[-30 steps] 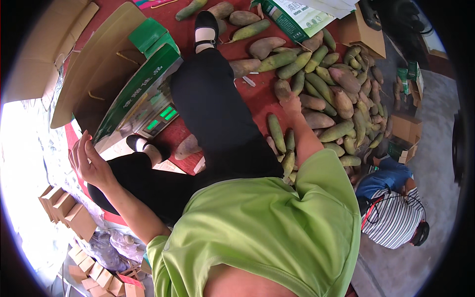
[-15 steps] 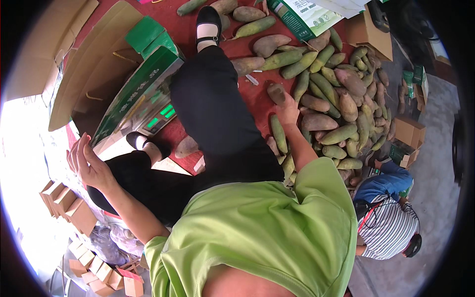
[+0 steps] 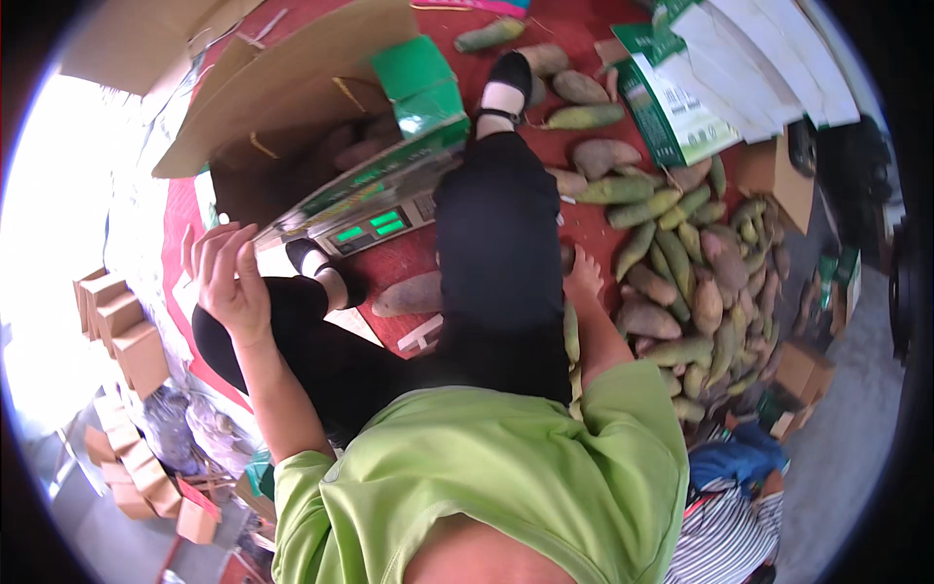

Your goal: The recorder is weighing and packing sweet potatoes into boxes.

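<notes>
My right hand [image 3: 586, 276] is beside my right knee, closed round a brownish radish [image 3: 567, 257] that my leg partly hides. To its right lies a large heap of radishes [image 3: 708, 292], some green, some pinkish brown. My left hand [image 3: 233, 282] is raised over my left knee with its fingers loosely bent and apart, holding nothing. Just beyond its fingertips is the near corner of a large open carton [image 3: 292, 92], brown inside and green outside. Dim radishes [image 3: 360, 148] lie within it. The carton rests on a scale [image 3: 375, 232] with lit green displays.
A single radish [image 3: 409, 294] lies on the red floor covering between my legs. Flat green and white cartons [image 3: 681, 107] are stacked at the far right. Small brown boxes [image 3: 141, 355] stand at the left. Another person in a striped shirt [image 3: 725, 535] is bent down at the lower right.
My view has shifted, showing more of the carton's inside. My right hand has brought the radish left, partly behind my knee. My left hand remains raised near the carton's corner.
</notes>
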`<state>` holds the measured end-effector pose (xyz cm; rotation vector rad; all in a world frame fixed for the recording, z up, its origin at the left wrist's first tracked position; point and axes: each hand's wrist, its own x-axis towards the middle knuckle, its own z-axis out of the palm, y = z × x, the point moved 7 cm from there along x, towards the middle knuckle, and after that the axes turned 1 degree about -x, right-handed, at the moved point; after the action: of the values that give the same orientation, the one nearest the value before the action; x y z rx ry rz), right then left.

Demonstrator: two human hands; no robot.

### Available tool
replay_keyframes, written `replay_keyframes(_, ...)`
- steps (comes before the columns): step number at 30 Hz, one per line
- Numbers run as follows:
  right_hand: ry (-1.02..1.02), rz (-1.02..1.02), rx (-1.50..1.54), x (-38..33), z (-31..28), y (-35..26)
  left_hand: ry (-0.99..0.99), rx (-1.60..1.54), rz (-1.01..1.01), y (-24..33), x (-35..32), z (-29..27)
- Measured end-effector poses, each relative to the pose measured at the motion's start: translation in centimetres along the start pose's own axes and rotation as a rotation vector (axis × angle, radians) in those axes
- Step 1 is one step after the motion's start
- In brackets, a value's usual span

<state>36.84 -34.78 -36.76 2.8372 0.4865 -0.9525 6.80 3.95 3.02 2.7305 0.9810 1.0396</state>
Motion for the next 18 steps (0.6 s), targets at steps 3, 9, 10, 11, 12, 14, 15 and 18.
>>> replay_keyframes(3, -0.009, -0.069, -0.075, -0.1, -0.3, -0.9, 0.007, -0.019, 0.044, 0.5, 0.2, -0.5)
replay_keyframes(9, -0.037, -0.017, -0.018, 0.4, -1.1, -1.3, -0.020, -0.025, 0.098, 1.0, 0.0, -1.1)
replay_keyframes(10, -0.011, 0.027, 0.092, 0.9, -1.3, -0.9, -0.025, -0.017, 0.105, 1.1, 0.0, -1.1)
replay_keyframes(11, 0.002, 0.033, 0.090, 2.0, -0.8, 0.6, -0.014, -0.027, 0.106, 1.3, 0.3, -1.0)
replay_keyframes(12, 0.126, -0.066, 0.339, 3.9, -0.6, 2.4, -0.022, -0.050, 0.121, 1.5, 0.5, -0.8)
replay_keyframes(14, 0.240, -0.198, 0.586, 4.6, -2.6, 1.3, -0.025, -0.046, 0.128, 1.7, 0.5, -0.9)
replay_keyframes(15, 0.235, -0.338, 0.730, 3.4, -6.3, -1.7, -0.031, -0.062, 0.133, 1.7, 0.3, -0.9)
replay_keyframes(18, 0.141, -0.453, 0.942, 0.6, -17.4, -7.0, -0.029, -0.138, 0.133, 1.5, 0.5, -1.0)
